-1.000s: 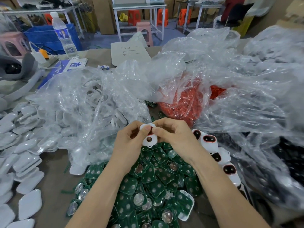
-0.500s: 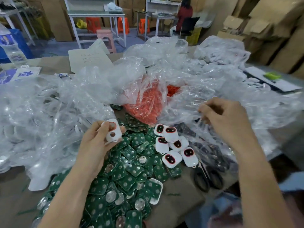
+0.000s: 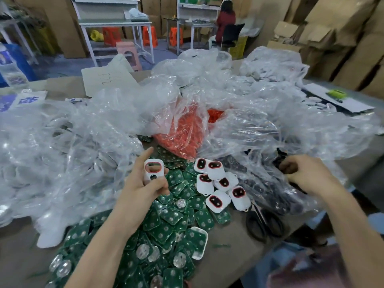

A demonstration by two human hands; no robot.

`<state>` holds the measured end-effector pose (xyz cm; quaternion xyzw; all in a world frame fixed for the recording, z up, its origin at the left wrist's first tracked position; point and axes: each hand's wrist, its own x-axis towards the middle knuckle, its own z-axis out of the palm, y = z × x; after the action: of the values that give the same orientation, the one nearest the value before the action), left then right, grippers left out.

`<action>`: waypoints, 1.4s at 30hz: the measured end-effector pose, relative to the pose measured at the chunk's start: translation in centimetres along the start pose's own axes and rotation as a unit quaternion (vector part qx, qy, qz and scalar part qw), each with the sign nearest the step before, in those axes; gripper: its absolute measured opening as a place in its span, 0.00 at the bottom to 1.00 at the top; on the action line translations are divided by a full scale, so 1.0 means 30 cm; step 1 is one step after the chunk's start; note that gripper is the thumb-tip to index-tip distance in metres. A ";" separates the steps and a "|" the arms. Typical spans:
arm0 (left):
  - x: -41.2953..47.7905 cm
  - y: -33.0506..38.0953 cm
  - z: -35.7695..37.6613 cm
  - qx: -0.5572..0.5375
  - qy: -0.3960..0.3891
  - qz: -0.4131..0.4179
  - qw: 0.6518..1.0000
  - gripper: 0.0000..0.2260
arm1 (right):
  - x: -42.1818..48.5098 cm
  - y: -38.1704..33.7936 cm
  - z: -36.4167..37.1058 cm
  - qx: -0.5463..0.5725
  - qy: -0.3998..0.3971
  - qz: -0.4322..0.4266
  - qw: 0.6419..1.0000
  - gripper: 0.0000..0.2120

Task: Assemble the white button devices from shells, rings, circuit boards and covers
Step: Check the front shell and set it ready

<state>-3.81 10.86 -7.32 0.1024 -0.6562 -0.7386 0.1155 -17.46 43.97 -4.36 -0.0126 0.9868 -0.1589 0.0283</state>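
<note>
My left hand [image 3: 143, 183] holds a white shell [image 3: 153, 169] with a red ring around its upper opening, above a heap of green circuit boards [image 3: 172, 221]. To its right lie several white devices with red rings and dark buttons [image 3: 218, 183]. My right hand [image 3: 305, 175] reaches into a clear bag of black parts [image 3: 268, 183] at the right, fingers curled on the dark pieces; what it grips is hidden. A bag of orange-red rings [image 3: 182, 132] sits behind the boards.
Crumpled clear bags of white shells [image 3: 68, 146] fill the left and back of the table. Black scissors [image 3: 264, 223] lie near the front right. A white cover [image 3: 49, 235] rests at the left front. A seated person [image 3: 226, 21] is far behind.
My hands came apart: the left kept the white shell, the right moved right into the bag of black parts. My view swung right.
</note>
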 end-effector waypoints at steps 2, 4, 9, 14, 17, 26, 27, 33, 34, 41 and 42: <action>0.003 -0.004 -0.003 -0.021 -0.009 -0.001 1.000 0.30 | -0.005 -0.006 -0.005 -0.012 0.014 0.002 1.000 0.12; 0.004 -0.005 -0.003 -0.040 -0.016 -0.001 0.999 0.29 | -0.005 -0.012 -0.014 0.001 0.043 0.022 0.999 0.10; -0.001 -0.001 0.003 -0.045 -0.019 0.005 0.999 0.26 | -0.029 -0.032 -0.054 0.049 0.085 0.032 0.995 0.05; -0.016 0.014 0.017 -0.042 -0.039 0.018 0.998 0.20 | -0.173 -0.256 -0.046 0.461 0.101 -0.095 0.876 0.08; -0.024 0.025 0.024 -0.066 -0.043 0.020 0.997 0.19 | -0.219 -0.415 0.058 0.606 -0.072 -0.126 0.782 0.08; -0.026 0.018 0.012 -0.048 -0.046 0.023 0.997 0.15 | -0.228 -0.560 0.192 0.623 -0.113 -0.145 0.761 0.12; -0.026 0.018 0.011 -0.054 -0.049 0.025 0.997 0.15 | -0.228 -0.564 0.192 0.621 -0.109 -0.141 0.763 0.11; -0.020 0.012 0.004 -0.051 -0.063 0.039 0.996 0.17 | -0.218 -0.576 0.192 0.649 -0.126 -0.106 0.742 0.08; -0.018 0.011 0.003 -0.052 -0.063 0.041 0.996 0.17 | -0.216 -0.577 0.193 0.651 -0.128 -0.100 0.741 0.09; -0.021 0.015 0.010 -0.038 -0.079 0.054 0.995 0.21 | -0.218 -0.588 0.210 0.665 -0.158 -0.082 0.725 0.08; -0.022 0.015 0.014 -0.027 -0.080 0.057 0.995 0.20 | -0.219 -0.591 0.217 0.670 -0.178 -0.084 0.715 0.08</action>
<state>-3.29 11.41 -6.83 0.0021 -0.6482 -0.7539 0.1069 -10.23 25.33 -4.62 -0.1014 0.5934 -0.7753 0.1913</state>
